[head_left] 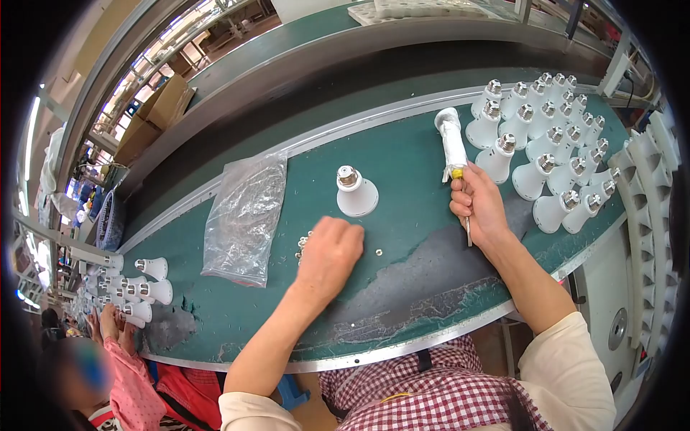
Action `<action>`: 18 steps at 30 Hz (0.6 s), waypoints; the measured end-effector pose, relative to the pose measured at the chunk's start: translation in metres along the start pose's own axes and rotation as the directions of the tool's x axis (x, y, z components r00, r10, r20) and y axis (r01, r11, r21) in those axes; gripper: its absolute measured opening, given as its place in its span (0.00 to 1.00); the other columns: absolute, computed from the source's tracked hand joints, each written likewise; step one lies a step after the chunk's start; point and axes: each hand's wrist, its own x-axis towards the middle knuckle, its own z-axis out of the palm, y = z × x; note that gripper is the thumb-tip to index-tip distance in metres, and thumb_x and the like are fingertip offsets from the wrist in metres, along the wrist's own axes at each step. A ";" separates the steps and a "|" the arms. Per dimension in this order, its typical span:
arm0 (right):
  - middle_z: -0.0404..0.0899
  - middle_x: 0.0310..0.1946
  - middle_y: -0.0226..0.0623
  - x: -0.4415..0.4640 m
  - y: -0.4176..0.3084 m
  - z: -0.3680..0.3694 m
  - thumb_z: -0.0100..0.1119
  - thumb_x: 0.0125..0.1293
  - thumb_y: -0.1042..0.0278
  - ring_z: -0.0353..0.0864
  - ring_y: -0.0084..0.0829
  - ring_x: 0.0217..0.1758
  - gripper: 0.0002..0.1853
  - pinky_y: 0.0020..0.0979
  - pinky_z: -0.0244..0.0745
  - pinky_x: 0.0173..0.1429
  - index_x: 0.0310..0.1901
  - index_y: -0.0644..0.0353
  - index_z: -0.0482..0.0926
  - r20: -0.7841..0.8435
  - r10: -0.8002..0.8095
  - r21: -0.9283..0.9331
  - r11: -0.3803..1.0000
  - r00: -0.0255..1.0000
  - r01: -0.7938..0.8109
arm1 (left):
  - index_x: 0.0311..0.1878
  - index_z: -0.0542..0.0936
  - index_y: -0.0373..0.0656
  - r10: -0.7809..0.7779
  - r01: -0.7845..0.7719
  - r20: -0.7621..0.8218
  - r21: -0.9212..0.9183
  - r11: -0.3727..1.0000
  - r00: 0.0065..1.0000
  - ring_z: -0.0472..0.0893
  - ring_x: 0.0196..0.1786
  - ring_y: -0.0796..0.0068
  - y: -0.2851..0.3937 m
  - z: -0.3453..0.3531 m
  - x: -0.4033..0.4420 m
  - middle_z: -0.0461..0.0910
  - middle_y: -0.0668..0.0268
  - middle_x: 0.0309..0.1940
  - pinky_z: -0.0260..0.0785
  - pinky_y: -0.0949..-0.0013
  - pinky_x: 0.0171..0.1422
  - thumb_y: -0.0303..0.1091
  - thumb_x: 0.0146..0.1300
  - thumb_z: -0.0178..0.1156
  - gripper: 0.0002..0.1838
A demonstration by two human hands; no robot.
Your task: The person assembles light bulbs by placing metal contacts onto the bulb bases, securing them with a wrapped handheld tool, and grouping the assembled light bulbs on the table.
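On the green tabletop with a metal rim (417, 161), the person's right hand (478, 201) is closed firmly around a white-wrapped tool with a flared round end, a yellow band and a thin metal shaft (453, 147); the flared end points toward the far edge and the shaft sticks out below the fist. The left hand (330, 251) is curled low over the surface, back upward, just beside a small pile of pale rings (302, 248); its fingertips are hidden, so I cannot tell whether it grips one. A single pale ring (379, 252) lies apart, right of that hand. Beyond the left hand, closer to the far edge than the near one, a white flared bulb with a silver screw cap (358, 197) stands cap up. A crumpled clear plastic bag (246, 219) lies to its left, one corner by the far edge. Many similar white bulbs (532, 176) stand crowded toward the surface's right end. Toward its left end, a co-worker's hands (109, 323) are near another group of white bulbs (159, 291).
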 end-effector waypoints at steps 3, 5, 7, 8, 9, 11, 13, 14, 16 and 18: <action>0.67 0.26 0.31 0.000 0.002 0.000 0.43 0.67 0.70 0.57 0.14 0.17 0.18 0.17 0.53 0.18 0.58 0.64 0.59 -0.002 0.002 -0.012 1.000 1.000 -0.002 | 0.31 0.78 0.39 -0.057 0.049 -0.380 -0.029 0.998 0.923 0.75 0.33 0.63 -0.012 -0.024 0.023 0.74 0.60 0.27 0.68 0.64 0.35 0.19 0.47 0.61 0.07; 0.67 0.26 0.31 0.000 0.001 0.000 0.44 0.67 0.70 0.57 0.14 0.17 0.18 0.17 0.53 0.17 0.57 0.64 0.60 0.001 0.004 -0.032 0.999 1.000 -0.004 | 0.32 0.78 0.39 -0.046 0.055 -0.439 0.007 0.998 0.897 0.75 0.33 0.64 -0.018 -0.033 0.038 0.75 0.61 0.27 0.68 0.65 0.35 0.20 0.47 0.62 0.07; 0.67 0.26 0.31 -0.001 0.000 0.001 0.44 0.67 0.70 0.57 0.14 0.17 0.18 0.17 0.53 0.17 0.57 0.64 0.60 0.000 -0.001 -0.034 0.999 1.000 0.001 | 0.33 0.78 0.39 -0.008 0.026 -0.439 0.035 0.999 0.899 0.75 0.33 0.64 -0.027 -0.032 0.049 0.75 0.61 0.27 0.68 0.66 0.35 0.20 0.47 0.62 0.08; 0.67 0.26 0.31 -0.001 0.000 0.002 0.44 0.67 0.70 0.57 0.14 0.17 0.18 0.17 0.53 0.17 0.57 0.64 0.60 -0.006 -0.003 -0.033 0.999 1.000 0.003 | 0.33 0.78 0.39 0.030 -0.004 -0.433 0.061 0.998 0.901 0.75 0.33 0.65 -0.029 -0.031 0.052 0.75 0.62 0.28 0.68 0.66 0.35 0.20 0.47 0.62 0.08; 0.67 0.26 0.31 -0.001 0.000 0.002 0.44 0.67 0.70 0.57 0.14 0.17 0.18 0.17 0.53 0.17 0.57 0.64 0.60 -0.008 -0.005 -0.030 1.000 1.000 0.005 | 0.33 0.78 0.39 0.034 -0.008 -0.431 0.061 0.998 0.902 0.75 0.33 0.65 -0.030 -0.031 0.054 0.75 0.62 0.28 0.68 0.66 0.35 0.20 0.47 0.62 0.08; 0.67 0.26 0.31 -0.001 0.000 0.002 0.45 0.67 0.70 0.57 0.14 0.17 0.17 0.17 0.53 0.17 0.56 0.64 0.61 -0.004 0.000 -0.027 1.000 1.000 0.000 | 0.33 0.78 0.38 0.088 -0.056 -0.384 0.095 0.994 0.919 0.74 0.32 0.65 -0.031 -0.028 0.057 0.75 0.63 0.29 0.68 0.66 0.35 0.21 0.46 0.63 0.09; 0.67 0.26 0.31 -0.001 -0.001 0.003 0.45 0.67 0.70 0.57 0.14 0.17 0.17 0.17 0.53 0.17 0.56 0.64 0.61 -0.001 0.002 -0.031 1.000 1.000 -0.002 | 0.34 0.78 0.38 0.109 -0.070 -0.372 0.117 0.991 0.922 0.74 0.32 0.66 -0.031 -0.028 0.057 0.75 0.63 0.29 0.68 0.67 0.35 0.21 0.46 0.63 0.09; 0.67 0.26 0.31 0.000 -0.001 0.003 0.45 0.67 0.70 0.57 0.14 0.17 0.17 0.17 0.53 0.17 0.56 0.64 0.61 0.005 0.005 -0.037 0.999 1.000 -0.005 | 0.34 0.78 0.39 0.128 -0.081 -0.361 0.141 0.987 0.924 0.74 0.32 0.66 -0.032 -0.029 0.057 0.74 0.63 0.29 0.68 0.67 0.35 0.21 0.45 0.63 0.10; 0.67 0.26 0.31 0.001 0.000 0.002 0.45 0.67 0.70 0.57 0.14 0.17 0.17 0.17 0.53 0.17 0.56 0.64 0.61 0.007 0.008 -0.042 0.999 1.000 -0.007 | 0.34 0.78 0.39 0.149 -0.103 -0.360 0.144 0.984 0.921 0.74 0.32 0.67 -0.034 -0.028 0.057 0.74 0.64 0.29 0.69 0.67 0.35 0.21 0.45 0.63 0.10; 0.67 0.26 0.31 0.001 0.000 0.003 0.45 0.67 0.70 0.57 0.14 0.17 0.17 0.17 0.53 0.17 0.55 0.64 0.61 0.013 0.008 -0.045 0.999 1.000 -0.007 | 0.34 0.79 0.39 0.173 -0.126 -0.361 0.150 0.981 0.916 0.74 0.32 0.67 -0.034 -0.028 0.056 0.74 0.64 0.29 0.69 0.67 0.35 0.20 0.45 0.64 0.11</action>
